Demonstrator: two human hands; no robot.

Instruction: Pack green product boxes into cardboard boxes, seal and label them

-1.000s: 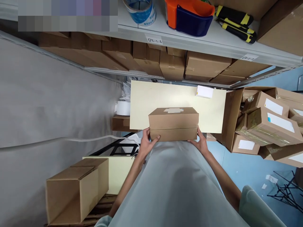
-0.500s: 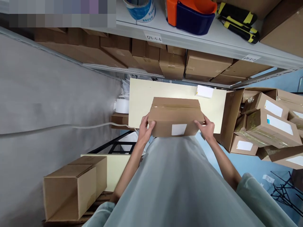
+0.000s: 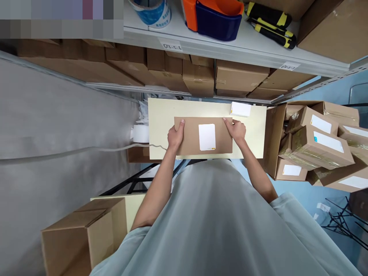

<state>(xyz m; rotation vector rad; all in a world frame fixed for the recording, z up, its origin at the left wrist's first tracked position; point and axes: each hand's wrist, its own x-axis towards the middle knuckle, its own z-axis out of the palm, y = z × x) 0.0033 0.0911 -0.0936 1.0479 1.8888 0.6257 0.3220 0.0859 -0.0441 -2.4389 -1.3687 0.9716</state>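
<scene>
A brown cardboard box (image 3: 189,138) is held between both hands over the pale table (image 3: 161,111). Its face with a white label (image 3: 207,137) is turned toward me. My left hand (image 3: 176,134) grips the box's left end, thumb on the labelled face. At the upper right corner, my right hand (image 3: 235,129) holds on with its thumb over the edge. The fingers behind the box are partly hidden. A stack of small white labels (image 3: 240,109) lies on the table just beyond my right hand.
Above the table runs a shelf (image 3: 201,46) with tape (image 3: 153,13), an orange-and-blue holder (image 3: 218,19) and utility knives (image 3: 271,27). Right stands a large carton (image 3: 271,138) full of labelled boxes (image 3: 323,147). An open carton (image 3: 107,234) sits lower left; a cable (image 3: 94,148) crosses the left.
The box has been tipped so its larger labelled face now shows instead of the taped top and narrow side. Both hands have shifted up along its ends. The view has moved slightly.
</scene>
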